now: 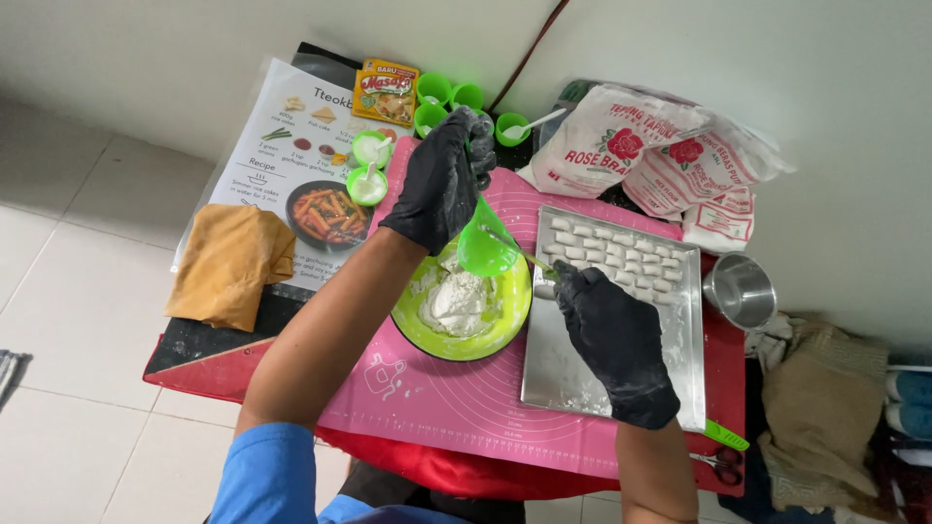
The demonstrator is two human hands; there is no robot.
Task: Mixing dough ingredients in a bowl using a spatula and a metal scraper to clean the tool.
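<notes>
Head view, looking straight down: left hand (442, 180) in a black glove, fingers (473, 136) curled tight around the rim of a small green cup (483, 247), tipped over the lime-green bowl (464, 311). Right hand (616, 340), gloved too, fingers pinched on the handle of a thin utensil (519, 254) reaching toward 10 o'clock into the cup's mouth; tip hidden inside. Below the cup, a mound of white dough (456, 301) in the bowl's middle, flour smeared on the wall. Bowl resting on a pink silicone mat (466, 408) across the worktop. At 3 o'clock of the bowl, just beside it, a steel tray (582, 378) with rows of small white dough pieces (612, 252) at its far end. Further out at 1 o'clock, white flour bags (660, 155); at 11 o'clock, small green cups (447, 97) and a recipe sheet (291, 155). Probably best done with the cup held low over the dough, scraped clean in short strokes, wrist steady so nothing spills on the mat.
</notes>
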